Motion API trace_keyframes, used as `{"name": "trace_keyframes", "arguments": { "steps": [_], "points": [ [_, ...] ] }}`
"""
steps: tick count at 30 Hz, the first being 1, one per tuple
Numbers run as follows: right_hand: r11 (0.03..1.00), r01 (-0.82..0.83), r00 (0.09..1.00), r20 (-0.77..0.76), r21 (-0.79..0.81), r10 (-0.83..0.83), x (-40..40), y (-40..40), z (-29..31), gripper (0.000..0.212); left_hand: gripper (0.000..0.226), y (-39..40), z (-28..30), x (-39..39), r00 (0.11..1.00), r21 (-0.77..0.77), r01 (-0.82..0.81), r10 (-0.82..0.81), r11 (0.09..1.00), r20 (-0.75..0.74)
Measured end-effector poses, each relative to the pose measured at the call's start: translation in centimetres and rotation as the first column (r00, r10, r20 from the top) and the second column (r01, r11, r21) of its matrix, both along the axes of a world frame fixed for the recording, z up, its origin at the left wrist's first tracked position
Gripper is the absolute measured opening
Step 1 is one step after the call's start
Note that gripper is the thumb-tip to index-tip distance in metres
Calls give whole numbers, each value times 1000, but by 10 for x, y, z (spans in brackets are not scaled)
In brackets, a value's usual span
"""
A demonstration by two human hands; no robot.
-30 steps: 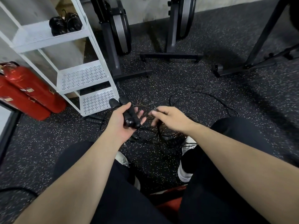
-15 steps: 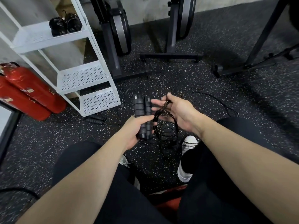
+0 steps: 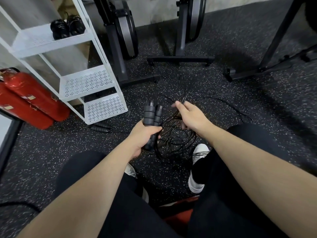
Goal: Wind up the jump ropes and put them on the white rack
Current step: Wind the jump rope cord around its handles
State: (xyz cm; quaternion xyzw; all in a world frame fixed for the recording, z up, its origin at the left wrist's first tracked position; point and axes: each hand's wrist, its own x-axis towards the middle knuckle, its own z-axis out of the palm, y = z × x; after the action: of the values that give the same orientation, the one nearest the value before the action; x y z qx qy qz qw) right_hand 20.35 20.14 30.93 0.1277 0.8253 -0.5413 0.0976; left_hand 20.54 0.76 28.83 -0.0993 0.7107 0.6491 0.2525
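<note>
Handles point(image 3: 151, 115): two black grips held side by side and upright in the left hand point(image 3: 145, 134), fingers curled round their lower part; pairing them likely gives a core to wind onto
Left hand: closed on the handles, low over the floor between the knees, just right of the rack's bottom shelf
Right hand point(image 3: 190, 115): raised just right of the handles, thumb and fingers pinching cord point(image 3: 176, 134) strands that run up past the fingertips; blur hides the exact pinch, but it looks set to lead a loop round
Cord: thin and black, hanging in loose coils between the two hands and below them; more slack trails over the floor point(image 3: 223, 83) to the right, so winding seems only partly done
Rack point(image 3: 106, 78): white, perforated shelves, standing to the left near the handles; close placing makes the put-away reach short
Wound ropes point(image 3: 67, 28): two black bundles already on the top shelf, showing the form the finished rope should take
Spare handles point(image 3: 101, 127): another black pair lying on the floor just at the rack's foot, seemingly a rope not yet wound
Risk: the slack lies in crossing loops near the white shoe point(image 3: 197, 182), so it may snag or knot while being drawn in
Extinguishers point(image 3: 29, 98): red, lying left of the rack, out of the way
</note>
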Motion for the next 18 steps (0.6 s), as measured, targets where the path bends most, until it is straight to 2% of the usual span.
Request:
{"name": "trace_keyframes", "arguments": {
  "steps": [3,5,7,9,12,14,18],
  "points": [
    [978,-93,991,112,185,73,-5,6,2,74,21,-2,1,-5,997,-71,-61,56,996,-60],
    [940,-212,971,163,267,172,-9,11,3,79,21,-1,1,-8,990,-147,-79,60,986,-130],
    [881,-334,937,218,334,273,-9,15,4,66,22,-2,0,-9,986,-182,-85,57,980,-158],
    [861,-383,920,216,333,326,-8,19,2,56,24,-5,-3,-7,992,-168,-76,57,983,-116],
    [925,-287,958,97,248,271,-7,23,0,45,24,-6,-5,-6,996,-86,-84,81,993,-37],
    [961,-211,978,33,180,208,-10,26,0,39,24,-8,-5,-10,990,-64,-139,137,988,-35],
    [952,-291,956,59,98,286,-10,34,4,33,27,-15,-5,-14,955,69,-288,282,955,88]
  ]
}}
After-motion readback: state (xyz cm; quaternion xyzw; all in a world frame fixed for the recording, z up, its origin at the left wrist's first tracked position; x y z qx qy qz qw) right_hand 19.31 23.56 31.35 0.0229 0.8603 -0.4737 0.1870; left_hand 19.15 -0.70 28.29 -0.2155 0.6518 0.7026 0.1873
